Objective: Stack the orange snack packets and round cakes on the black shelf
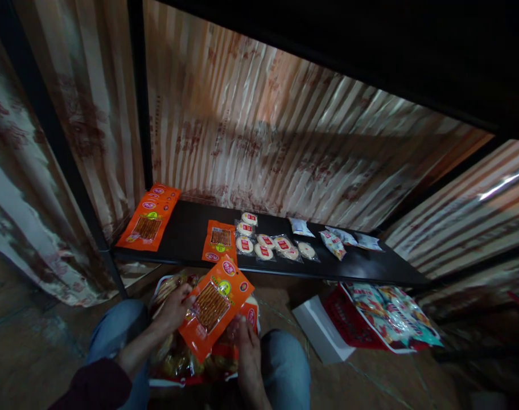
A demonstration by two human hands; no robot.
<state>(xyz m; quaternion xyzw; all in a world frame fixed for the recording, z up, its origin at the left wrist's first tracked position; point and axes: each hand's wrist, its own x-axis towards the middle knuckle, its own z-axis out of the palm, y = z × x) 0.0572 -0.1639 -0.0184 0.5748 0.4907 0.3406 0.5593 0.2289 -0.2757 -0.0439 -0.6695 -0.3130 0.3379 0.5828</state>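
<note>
My left hand (174,310) is closed on the left edge of an orange snack packet (214,304), whose clear window shows brown sticks. The packet is tilted, held above an open bag (169,373) of wrapped snacks between my knees. By the packet's lower right edge is my right hand (248,353); its fingers are blurred and partly hidden, so its grip is unclear. Behind that hand shows part of another orange packet (251,313). On the low black shelf (186,219), an orange packet (221,238) lies just beyond the held one.
More orange packets (151,219) lie at the shelf's left end. Several round white wrapped snacks (264,250) and small pouches (333,244) lie farther right. A red basket (349,319) with colourful bags and a white box (321,330) stand on the floor. Dark posts (140,97) and an upper shelf (370,51) frame the space.
</note>
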